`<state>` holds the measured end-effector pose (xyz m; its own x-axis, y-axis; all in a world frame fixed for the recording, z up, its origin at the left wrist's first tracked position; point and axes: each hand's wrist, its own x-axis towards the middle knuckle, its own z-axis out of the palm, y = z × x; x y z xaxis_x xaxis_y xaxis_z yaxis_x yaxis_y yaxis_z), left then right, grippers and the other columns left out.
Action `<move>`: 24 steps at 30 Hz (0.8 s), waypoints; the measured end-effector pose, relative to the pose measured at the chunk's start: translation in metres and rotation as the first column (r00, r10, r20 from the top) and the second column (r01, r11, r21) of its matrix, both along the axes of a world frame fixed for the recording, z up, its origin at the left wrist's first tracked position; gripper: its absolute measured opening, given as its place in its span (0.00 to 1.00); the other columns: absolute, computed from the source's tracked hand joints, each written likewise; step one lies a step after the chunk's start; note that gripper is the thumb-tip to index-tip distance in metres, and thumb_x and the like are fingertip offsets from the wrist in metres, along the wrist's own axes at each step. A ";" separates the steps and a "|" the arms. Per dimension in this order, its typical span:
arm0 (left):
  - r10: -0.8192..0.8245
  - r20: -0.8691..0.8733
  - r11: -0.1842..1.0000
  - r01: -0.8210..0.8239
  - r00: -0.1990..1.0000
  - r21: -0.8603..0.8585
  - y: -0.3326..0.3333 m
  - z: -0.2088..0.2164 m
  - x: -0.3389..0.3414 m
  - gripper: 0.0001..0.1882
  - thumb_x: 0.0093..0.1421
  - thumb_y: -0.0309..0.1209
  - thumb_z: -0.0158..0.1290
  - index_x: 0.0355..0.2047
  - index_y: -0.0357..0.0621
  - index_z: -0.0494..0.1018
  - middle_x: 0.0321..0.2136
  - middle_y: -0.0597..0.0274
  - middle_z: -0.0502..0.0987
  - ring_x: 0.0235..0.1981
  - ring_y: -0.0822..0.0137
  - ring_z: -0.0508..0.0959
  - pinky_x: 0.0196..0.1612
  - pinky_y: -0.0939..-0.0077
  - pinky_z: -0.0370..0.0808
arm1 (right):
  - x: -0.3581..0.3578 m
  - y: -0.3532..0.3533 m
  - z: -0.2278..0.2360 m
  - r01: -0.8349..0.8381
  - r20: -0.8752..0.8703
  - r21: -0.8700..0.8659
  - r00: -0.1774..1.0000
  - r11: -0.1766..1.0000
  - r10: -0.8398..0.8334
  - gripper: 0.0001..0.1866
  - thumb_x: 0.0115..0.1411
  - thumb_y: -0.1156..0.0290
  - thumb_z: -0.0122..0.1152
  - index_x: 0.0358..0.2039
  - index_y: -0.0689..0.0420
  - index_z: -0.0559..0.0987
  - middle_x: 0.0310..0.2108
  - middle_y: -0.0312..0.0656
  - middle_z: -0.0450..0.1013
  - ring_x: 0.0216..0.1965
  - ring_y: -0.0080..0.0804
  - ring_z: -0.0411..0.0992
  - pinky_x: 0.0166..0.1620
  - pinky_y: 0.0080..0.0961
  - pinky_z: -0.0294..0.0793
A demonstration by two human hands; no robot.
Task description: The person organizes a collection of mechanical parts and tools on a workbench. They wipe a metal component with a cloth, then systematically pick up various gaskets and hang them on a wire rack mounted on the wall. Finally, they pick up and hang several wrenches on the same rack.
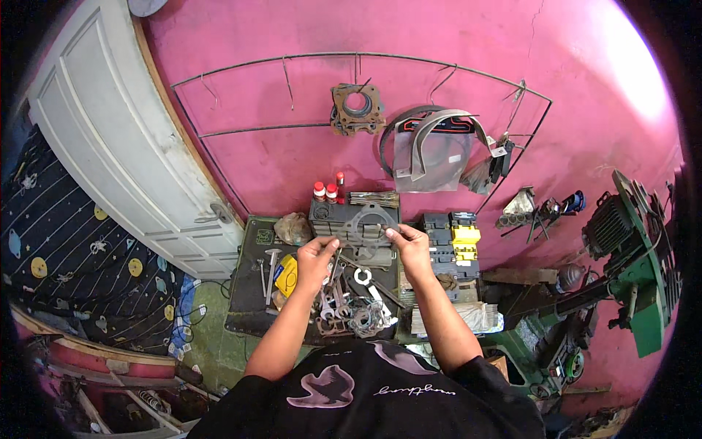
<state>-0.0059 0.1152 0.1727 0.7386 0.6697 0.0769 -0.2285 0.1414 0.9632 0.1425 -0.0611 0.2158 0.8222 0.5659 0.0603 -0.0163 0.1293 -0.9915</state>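
One flat gasket (357,225), held by opposite edges
We see left hand (316,257) and right hand (411,249) pinching it, probably keeping its hole unobstructed; below the gasket, wrenches (338,296) crowd the counter (245,298); beyond it, a cylinder block (340,104) hangs, presumably saving space.

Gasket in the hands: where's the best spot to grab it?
Probably pinch the gasket at opposite edges of its outer rim, coming from left and right: it looks thin and flat, with a big hole inside, and is held up between the left hand and right hand.
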 end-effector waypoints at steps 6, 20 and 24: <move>0.138 0.138 0.973 -0.108 0.981 -0.203 0.001 0.033 0.021 0.06 0.62 0.27 0.60 0.38 0.38 0.80 0.34 0.64 0.82 0.36 0.76 0.78 0.45 0.79 0.73 | -0.013 0.032 0.007 0.051 0.010 0.048 0.999 0.998 -0.052 0.17 0.60 0.75 0.67 0.50 0.66 0.79 0.39 0.40 0.81 0.39 0.20 0.75 0.46 0.19 0.73; 0.081 0.364 0.987 -0.125 0.928 0.099 0.076 0.189 0.149 0.06 0.61 0.24 0.60 0.37 0.34 0.77 0.34 0.60 0.81 0.37 0.74 0.78 0.45 0.78 0.73 | 0.090 0.119 0.159 0.377 0.628 0.249 0.638 0.892 -0.446 0.18 0.56 0.74 0.68 0.49 0.53 0.81 0.26 0.36 0.78 0.27 0.20 0.72 0.35 0.21 0.72; 0.139 0.230 0.981 -0.165 0.963 0.099 0.092 0.165 0.164 0.06 0.62 0.24 0.59 0.37 0.34 0.78 0.35 0.58 0.82 0.37 0.73 0.79 0.45 0.79 0.74 | 0.093 0.126 0.151 0.570 0.806 0.017 0.479 0.821 -0.349 0.18 0.55 0.65 0.68 0.47 0.46 0.83 0.27 0.39 0.80 0.28 0.30 0.78 0.38 0.31 0.73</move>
<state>0.1584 0.2069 0.3375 0.5843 0.7498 0.3104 -0.4478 -0.0211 0.8939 0.2350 0.0649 0.3669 0.6761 0.2050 0.7077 0.7279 -0.3352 -0.5982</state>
